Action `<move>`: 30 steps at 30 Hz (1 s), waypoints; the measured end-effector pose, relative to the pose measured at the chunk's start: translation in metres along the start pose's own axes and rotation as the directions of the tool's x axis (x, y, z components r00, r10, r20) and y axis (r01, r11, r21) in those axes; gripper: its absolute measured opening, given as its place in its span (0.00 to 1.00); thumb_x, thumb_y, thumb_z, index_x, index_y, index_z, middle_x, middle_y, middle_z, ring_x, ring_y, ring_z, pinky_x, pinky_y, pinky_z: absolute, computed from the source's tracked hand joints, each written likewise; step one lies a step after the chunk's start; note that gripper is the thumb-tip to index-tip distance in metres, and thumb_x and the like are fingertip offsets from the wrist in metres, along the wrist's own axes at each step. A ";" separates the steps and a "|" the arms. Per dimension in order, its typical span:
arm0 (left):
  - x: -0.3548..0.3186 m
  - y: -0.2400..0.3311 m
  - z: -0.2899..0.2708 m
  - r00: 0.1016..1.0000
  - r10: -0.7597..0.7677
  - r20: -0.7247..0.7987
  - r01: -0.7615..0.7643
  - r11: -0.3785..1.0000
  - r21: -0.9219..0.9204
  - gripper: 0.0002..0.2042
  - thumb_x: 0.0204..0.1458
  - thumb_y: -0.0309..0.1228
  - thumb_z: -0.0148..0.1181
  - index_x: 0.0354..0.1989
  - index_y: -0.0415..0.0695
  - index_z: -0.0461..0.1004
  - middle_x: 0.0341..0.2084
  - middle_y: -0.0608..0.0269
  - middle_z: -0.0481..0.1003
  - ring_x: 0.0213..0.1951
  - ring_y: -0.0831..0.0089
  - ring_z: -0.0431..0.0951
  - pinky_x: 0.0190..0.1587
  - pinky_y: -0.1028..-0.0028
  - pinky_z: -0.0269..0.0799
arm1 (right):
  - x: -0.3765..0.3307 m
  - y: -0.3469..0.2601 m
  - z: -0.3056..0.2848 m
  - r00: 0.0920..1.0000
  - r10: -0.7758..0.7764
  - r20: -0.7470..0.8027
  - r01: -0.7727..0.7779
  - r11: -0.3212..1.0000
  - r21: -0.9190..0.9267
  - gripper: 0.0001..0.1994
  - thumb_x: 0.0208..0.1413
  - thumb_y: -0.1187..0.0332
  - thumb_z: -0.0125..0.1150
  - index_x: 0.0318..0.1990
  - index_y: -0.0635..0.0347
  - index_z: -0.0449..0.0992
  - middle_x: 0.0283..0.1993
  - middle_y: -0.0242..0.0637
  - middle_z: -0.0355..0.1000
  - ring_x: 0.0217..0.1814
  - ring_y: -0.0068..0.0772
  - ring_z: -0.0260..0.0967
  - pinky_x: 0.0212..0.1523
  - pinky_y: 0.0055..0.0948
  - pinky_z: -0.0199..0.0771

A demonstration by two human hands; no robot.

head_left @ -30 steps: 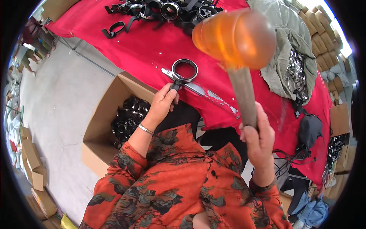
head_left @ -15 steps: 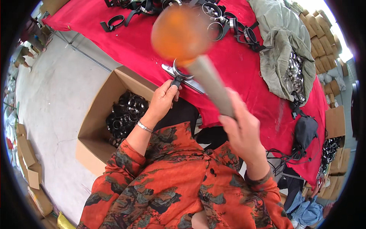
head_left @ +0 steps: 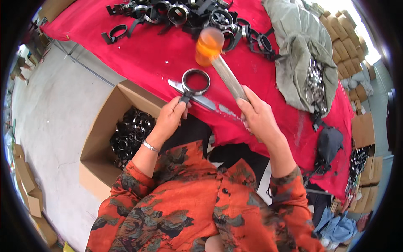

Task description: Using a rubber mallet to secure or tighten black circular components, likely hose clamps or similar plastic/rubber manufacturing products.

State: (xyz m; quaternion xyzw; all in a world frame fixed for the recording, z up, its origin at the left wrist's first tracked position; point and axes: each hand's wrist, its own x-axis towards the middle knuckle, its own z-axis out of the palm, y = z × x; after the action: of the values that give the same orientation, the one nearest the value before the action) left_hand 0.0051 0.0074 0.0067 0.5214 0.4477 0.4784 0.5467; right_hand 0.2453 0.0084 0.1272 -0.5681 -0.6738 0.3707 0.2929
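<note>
Left hand (head_left: 170, 119) pinches the tab of a black round metal clamp ring (head_left: 195, 82), holding it flat on the near edge of the red cloth-covered table (head_left: 159, 59). Right hand (head_left: 258, 115) is clenched round the handle of an orange-headed mallet (head_left: 209, 45), its head just beyond the ring. An open cardboard box of black rings (head_left: 131, 135) sits on the near left.

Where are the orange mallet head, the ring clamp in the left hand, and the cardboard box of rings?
orange mallet head (head_left: 209, 45), head view, middle of the head.
ring clamp (head_left: 196, 81), head view, on its metal band.
cardboard box (head_left: 107, 122), head view, inner side wall.
</note>
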 end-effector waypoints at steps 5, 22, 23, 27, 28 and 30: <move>-0.003 -0.002 -0.002 1.000 -0.005 -0.004 0.005 1.000 0.013 0.15 0.62 0.40 0.44 0.39 0.42 0.71 0.21 0.71 0.68 0.23 0.84 0.66 0.23 0.82 0.63 | -0.016 -0.028 -0.018 0.980 0.197 0.014 -0.198 0.976 0.086 0.23 0.60 0.64 0.53 0.61 0.63 0.63 0.23 0.32 0.65 0.20 0.19 0.60 0.22 0.22 0.64; 0.002 -0.006 -0.007 0.995 -0.005 0.103 0.012 0.997 -0.072 0.16 0.63 0.43 0.44 0.42 0.43 0.71 0.25 0.71 0.69 0.27 0.84 0.68 0.25 0.85 0.63 | -0.044 0.009 -0.006 0.940 0.340 0.010 -0.332 0.911 0.244 0.23 0.62 0.61 0.49 0.63 0.59 0.61 0.24 0.30 0.65 0.18 0.17 0.61 0.18 0.21 0.64; 0.002 -0.007 -0.007 0.995 -0.016 0.102 0.024 0.996 -0.083 0.16 0.63 0.43 0.44 0.42 0.42 0.71 0.24 0.71 0.69 0.27 0.84 0.68 0.25 0.85 0.63 | -0.045 0.012 -0.017 0.932 0.362 0.019 -0.356 0.902 0.245 0.23 0.63 0.61 0.49 0.63 0.59 0.61 0.24 0.30 0.65 0.18 0.18 0.61 0.18 0.21 0.64; -0.003 -0.004 -0.008 0.997 -0.043 0.060 0.046 0.998 -0.049 0.16 0.63 0.43 0.43 0.42 0.42 0.71 0.24 0.70 0.69 0.26 0.84 0.67 0.24 0.86 0.62 | -0.060 -0.006 -0.032 0.956 0.294 0.002 -0.281 0.909 0.309 0.24 0.63 0.62 0.47 0.64 0.61 0.59 0.24 0.29 0.64 0.18 0.16 0.59 0.17 0.18 0.61; -0.003 -0.004 -0.009 0.998 -0.026 0.054 0.028 0.999 -0.038 0.16 0.64 0.43 0.43 0.42 0.42 0.70 0.24 0.70 0.69 0.25 0.85 0.67 0.24 0.86 0.62 | -0.070 -0.006 -0.031 0.983 0.169 -0.075 -0.140 0.946 0.294 0.24 0.63 0.62 0.46 0.65 0.61 0.58 0.24 0.28 0.64 0.18 0.15 0.59 0.17 0.17 0.60; -0.001 -0.001 -0.004 0.998 -0.006 0.065 0.008 0.999 -0.038 0.16 0.64 0.42 0.43 0.42 0.42 0.70 0.24 0.70 0.69 0.24 0.85 0.67 0.24 0.86 0.62 | -0.087 0.005 -0.021 0.979 0.129 -0.158 -0.087 0.964 0.250 0.25 0.64 0.64 0.48 0.66 0.61 0.56 0.25 0.29 0.65 0.19 0.15 0.59 0.19 0.17 0.61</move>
State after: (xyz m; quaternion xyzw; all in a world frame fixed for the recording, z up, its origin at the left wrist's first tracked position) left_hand 0.0012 0.0073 0.0052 0.5246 0.4224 0.4677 0.5724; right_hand 0.2810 -0.0735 0.1372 -0.5943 -0.5636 0.4146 0.3966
